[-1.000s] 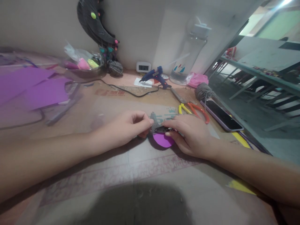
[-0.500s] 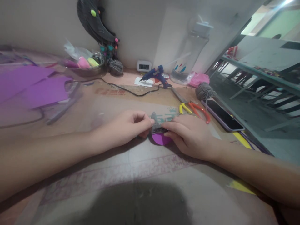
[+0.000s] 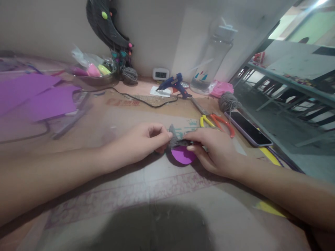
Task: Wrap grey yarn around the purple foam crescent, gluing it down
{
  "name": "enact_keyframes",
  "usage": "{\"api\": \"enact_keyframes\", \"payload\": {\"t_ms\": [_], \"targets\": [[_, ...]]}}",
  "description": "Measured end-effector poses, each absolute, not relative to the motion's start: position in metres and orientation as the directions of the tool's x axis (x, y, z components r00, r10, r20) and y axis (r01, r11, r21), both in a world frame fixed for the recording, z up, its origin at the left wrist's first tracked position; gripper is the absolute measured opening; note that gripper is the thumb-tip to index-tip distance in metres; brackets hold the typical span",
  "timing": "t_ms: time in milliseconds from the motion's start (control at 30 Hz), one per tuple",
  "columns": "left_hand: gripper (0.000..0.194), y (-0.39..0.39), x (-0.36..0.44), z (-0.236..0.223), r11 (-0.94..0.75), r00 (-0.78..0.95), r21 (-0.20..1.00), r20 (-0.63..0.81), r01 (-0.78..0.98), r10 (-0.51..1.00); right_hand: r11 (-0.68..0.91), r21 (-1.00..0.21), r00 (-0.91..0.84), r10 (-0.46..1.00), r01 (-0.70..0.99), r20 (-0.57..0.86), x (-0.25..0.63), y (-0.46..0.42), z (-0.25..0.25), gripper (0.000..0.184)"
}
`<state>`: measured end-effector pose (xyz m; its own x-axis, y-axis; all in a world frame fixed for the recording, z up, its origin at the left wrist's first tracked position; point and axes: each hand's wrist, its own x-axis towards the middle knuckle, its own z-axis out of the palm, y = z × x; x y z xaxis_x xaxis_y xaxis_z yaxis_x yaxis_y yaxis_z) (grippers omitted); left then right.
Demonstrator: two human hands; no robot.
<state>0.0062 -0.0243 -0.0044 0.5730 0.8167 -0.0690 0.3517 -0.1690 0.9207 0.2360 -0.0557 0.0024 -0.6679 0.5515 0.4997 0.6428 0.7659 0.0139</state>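
Between my hands is a small grey yarn-wrapped piece, its narrow tip pointing away from me. A rounded piece of purple paper shows at its near side; whether the two are joined I cannot tell. My left hand pinches the grey piece's left edge between thumb and fingertips. From the right, my right hand has thumb and index finger closed on the dark right end of the same piece. Its other fingers are hidden beneath the hand.
Beyond my hands lie a blue glue gun, orange-and-yellow-handled scissors, a grey yarn ball and a phone. Purple sheets lie at left near a metal bowl. A clear bottle stands by the wall.
My right thumb and index finger closed down over the grey piece, then parted slightly and lifted, so more of the purple paper shows again. My left hand keeps its pinch in place.
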Motion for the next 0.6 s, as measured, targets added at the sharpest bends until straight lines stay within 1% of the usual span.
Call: {"api": "enact_keyframes", "payload": {"t_ms": [100,167,267,433,500,600], "targets": [[0.035,-0.024,0.005,-0.005,-0.158,0.561,0.931,-0.059,0.33,0.826,0.722,-0.139,-0.571,0.635,0.677,0.52,0.239,-0.054,0.002,0.027],[0.035,-0.024,0.005,-0.004,-0.152,0.543,0.933,-0.054,0.326,0.838,0.689,-0.188,-0.53,0.677,0.7,0.51,0.241,-0.052,0.002,0.029],[0.036,-0.024,0.005,-0.003,-0.165,0.509,0.933,-0.022,0.319,0.86,0.672,-0.231,-0.511,0.705,0.704,0.493,0.241,-0.049,0.003,0.028],[0.036,-0.025,0.005,-0.001,-0.212,0.486,0.933,0.046,0.292,0.873,0.651,-0.304,-0.486,0.738,0.696,0.468,0.241,-0.043,0.002,0.01],[0.036,-0.024,0.005,-0.001,-0.247,0.506,0.922,0.066,0.299,0.86,0.649,-0.307,-0.482,0.739,0.696,0.472,0.241,-0.042,0.001,0.006],[0.037,-0.024,0.004,-0.001,-0.272,0.533,0.915,0.077,0.298,0.843,0.666,-0.292,-0.487,0.719,0.686,0.496,0.241,-0.042,0.0,0.006]]}}
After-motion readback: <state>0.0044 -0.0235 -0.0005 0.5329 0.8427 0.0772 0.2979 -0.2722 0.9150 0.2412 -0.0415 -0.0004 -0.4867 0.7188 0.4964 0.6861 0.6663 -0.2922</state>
